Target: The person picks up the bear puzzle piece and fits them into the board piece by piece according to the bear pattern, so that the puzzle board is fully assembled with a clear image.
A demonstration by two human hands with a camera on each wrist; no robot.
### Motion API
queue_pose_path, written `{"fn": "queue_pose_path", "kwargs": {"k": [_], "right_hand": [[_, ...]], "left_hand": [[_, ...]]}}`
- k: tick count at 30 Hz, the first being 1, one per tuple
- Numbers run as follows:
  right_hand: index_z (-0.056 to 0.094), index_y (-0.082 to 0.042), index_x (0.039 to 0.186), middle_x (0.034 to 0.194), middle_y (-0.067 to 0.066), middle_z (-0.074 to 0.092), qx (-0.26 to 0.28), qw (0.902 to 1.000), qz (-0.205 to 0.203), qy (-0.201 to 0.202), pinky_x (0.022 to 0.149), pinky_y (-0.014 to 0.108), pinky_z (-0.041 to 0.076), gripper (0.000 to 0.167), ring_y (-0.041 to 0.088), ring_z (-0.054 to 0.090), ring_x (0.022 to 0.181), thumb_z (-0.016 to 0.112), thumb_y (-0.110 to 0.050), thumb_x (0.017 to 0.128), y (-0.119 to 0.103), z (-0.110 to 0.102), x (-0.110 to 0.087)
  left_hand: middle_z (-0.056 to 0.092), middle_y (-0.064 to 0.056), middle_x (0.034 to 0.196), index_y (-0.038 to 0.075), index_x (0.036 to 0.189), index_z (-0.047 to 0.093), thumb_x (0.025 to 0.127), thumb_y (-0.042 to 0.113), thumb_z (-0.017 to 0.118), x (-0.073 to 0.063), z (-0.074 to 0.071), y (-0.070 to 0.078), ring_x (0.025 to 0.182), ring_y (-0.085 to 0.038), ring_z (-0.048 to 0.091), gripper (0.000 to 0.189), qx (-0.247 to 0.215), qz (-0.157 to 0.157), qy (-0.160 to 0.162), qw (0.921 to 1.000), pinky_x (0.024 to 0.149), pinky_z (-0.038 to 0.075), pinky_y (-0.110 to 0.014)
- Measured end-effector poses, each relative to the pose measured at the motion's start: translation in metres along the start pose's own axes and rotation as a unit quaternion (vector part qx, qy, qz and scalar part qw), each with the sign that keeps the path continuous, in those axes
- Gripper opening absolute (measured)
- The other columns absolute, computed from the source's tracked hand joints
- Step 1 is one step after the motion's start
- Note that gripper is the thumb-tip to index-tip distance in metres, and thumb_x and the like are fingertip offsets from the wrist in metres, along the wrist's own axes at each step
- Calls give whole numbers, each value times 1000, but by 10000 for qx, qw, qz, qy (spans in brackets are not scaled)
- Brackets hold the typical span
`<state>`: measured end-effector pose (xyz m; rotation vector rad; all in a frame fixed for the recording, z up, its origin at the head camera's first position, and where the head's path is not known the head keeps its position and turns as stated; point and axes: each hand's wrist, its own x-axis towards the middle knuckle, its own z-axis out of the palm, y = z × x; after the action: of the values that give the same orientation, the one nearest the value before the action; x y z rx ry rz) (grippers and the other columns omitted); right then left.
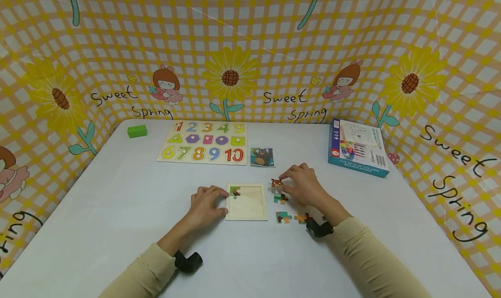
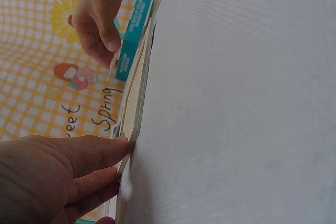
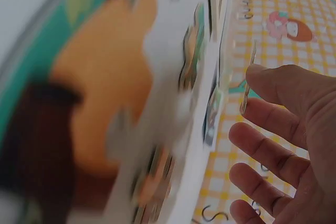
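Note:
A square wooden puzzle tray (image 1: 252, 206) lies on the table, with one puzzle piece (image 1: 235, 192) in its upper left corner. My left hand (image 1: 206, 206) rests against the tray's left edge, thumb and fingers touching the rim. In the left wrist view, the thumb (image 2: 100, 153) meets that edge. My right hand (image 1: 305, 185) pinches a brown bear-face puzzle piece (image 1: 276, 183) between thumb and index finger, lifted off the table in the right wrist view. Under and beside this hand lie loose puzzle pieces (image 1: 283, 217), some partly hidden by the hand and wrist camera.
Behind the tray lie a number-and-shape board (image 1: 203, 161) and a bear picture card (image 1: 262, 157). A green block (image 1: 137, 131) sits at the far left, a boxed bead set (image 1: 358, 148) at the far right. Checked cloth (image 1: 250, 37) hangs around the table's back and sides.

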<state>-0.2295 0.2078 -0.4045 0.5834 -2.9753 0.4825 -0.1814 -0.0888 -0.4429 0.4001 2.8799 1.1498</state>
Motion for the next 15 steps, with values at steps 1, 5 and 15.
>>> {"fn": "queue_pose_path", "kwargs": {"k": [1,5,15], "right_hand": [[71,-13,107,109,9,65,13,10000,-40,19,87,49,36,30,32,47,106,70,-30,83,-3,1,0],[72,-14,104,108,9,65,4,9995,-283,137,85,48,37,27,31,48,102,71,-30,82,-14,4,0],[72,-17,101,104,4,66,-62,9984,-553,131,82,43,36,26,25,48,99,72,-33,80,-35,17,6]], "left_hand": [[61,-2,120,13,109,66,75,15,76,0,0,0,113,-28,40,36,1,-1,3,10000,95,24,-51],[61,-2,120,14,109,66,75,15,76,0,0,0,113,-27,40,36,15,8,8,10000,95,24,-51],[60,-2,120,13,109,66,75,15,76,0,0,0,112,-28,40,36,-15,6,-14,10000,95,24,-51]]}}
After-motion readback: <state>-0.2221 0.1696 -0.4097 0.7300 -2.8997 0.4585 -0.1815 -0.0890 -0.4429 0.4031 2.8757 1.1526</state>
